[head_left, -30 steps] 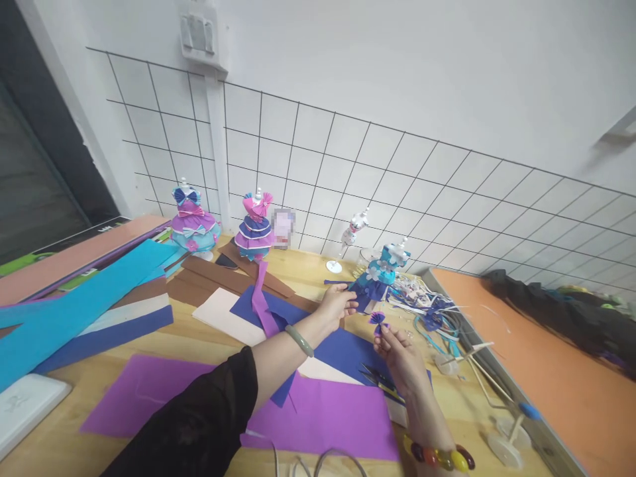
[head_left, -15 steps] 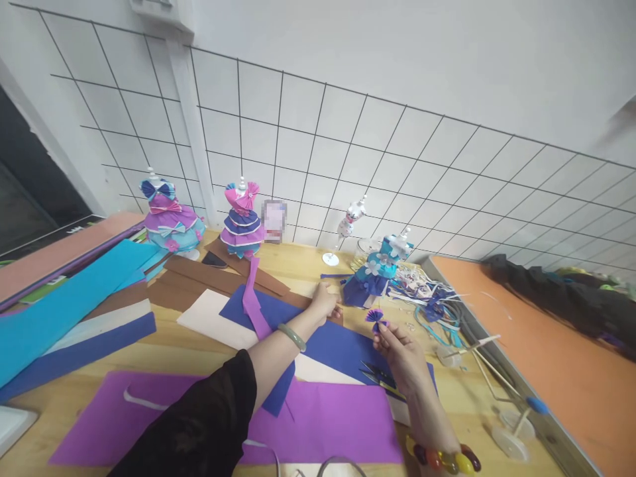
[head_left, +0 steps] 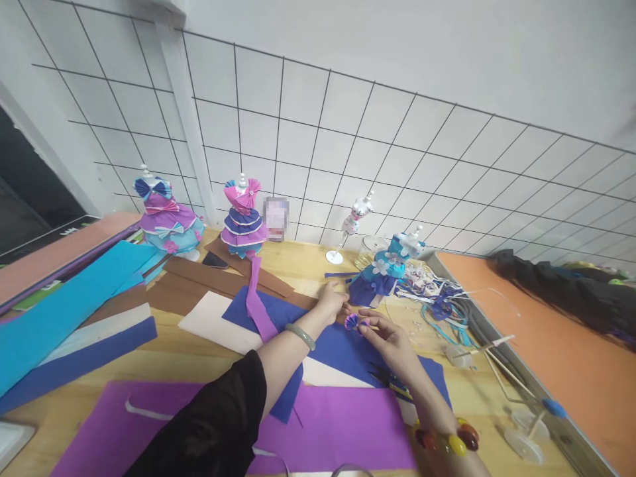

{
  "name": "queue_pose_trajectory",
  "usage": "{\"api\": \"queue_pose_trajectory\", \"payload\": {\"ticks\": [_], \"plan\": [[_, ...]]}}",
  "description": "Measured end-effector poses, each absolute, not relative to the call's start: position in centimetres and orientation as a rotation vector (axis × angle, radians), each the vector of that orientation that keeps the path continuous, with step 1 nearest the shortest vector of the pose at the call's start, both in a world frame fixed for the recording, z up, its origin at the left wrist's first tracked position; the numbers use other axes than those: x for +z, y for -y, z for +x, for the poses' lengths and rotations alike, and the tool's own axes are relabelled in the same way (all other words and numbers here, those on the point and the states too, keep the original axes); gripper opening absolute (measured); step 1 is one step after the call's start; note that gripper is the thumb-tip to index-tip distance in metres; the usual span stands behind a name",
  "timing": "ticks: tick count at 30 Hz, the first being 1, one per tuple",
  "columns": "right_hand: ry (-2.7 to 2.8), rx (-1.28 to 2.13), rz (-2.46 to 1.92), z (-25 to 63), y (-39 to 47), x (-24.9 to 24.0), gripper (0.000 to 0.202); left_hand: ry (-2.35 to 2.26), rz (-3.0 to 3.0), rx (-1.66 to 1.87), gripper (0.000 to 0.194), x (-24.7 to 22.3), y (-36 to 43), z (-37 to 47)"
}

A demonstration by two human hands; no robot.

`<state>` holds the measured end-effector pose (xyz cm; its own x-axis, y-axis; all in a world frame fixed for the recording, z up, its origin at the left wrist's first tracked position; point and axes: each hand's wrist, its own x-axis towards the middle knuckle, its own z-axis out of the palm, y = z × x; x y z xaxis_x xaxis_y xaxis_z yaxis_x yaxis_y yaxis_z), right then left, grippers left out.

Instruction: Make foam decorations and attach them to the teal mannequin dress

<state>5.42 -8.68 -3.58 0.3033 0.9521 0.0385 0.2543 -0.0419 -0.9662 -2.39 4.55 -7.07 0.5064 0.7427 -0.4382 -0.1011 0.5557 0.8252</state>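
Observation:
My right hand (head_left: 390, 336) pinches a small pleated purple and dark-blue paper bow (head_left: 352, 322) between thumb and fingertips, above the dark-blue sheet. Just left of the bow, my left hand (head_left: 332, 302) has its fingers drawn together; whatever they hold, if anything, is too small to make out. A mannequin in a blue dress (head_left: 380, 275), trimmed with white flowers, stands behind my hands. Scissors (head_left: 390, 381) lie under my right forearm on the dark-blue sheet (head_left: 338, 344). A large purple sheet (head_left: 342, 424) is spread in front.
Two dressed mannequins (head_left: 169, 215) and a bare white mannequin (head_left: 355, 215) stand along the grid wall. Brown strips (head_left: 199, 281) and turquoise paper (head_left: 84, 285) cover the left side. Tangled ribbons (head_left: 437, 291) and wooden sticks on clear round bases (head_left: 524, 437) are at the right.
My right hand has moved left with the bow, bringing it close to my left hand. The bow has turned. The camera view has shifted slightly.

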Motion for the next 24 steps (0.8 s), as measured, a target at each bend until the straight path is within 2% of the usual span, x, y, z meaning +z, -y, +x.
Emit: {"api": "queue_pose_trajectory", "payload": {"ticks": [8,24], "plan": [[1.227,0.836,-1.570,6.0,7.5,-3.9,0.022,-0.887,0.825,0.580,0.074,-7.1,-4.7,-2.3],[1.178,0.844,-1.559,6.7,6.8,-5.4,0.024,-0.903,0.892,0.520,0.076,-6.7,-4.4,-2.4]]}}
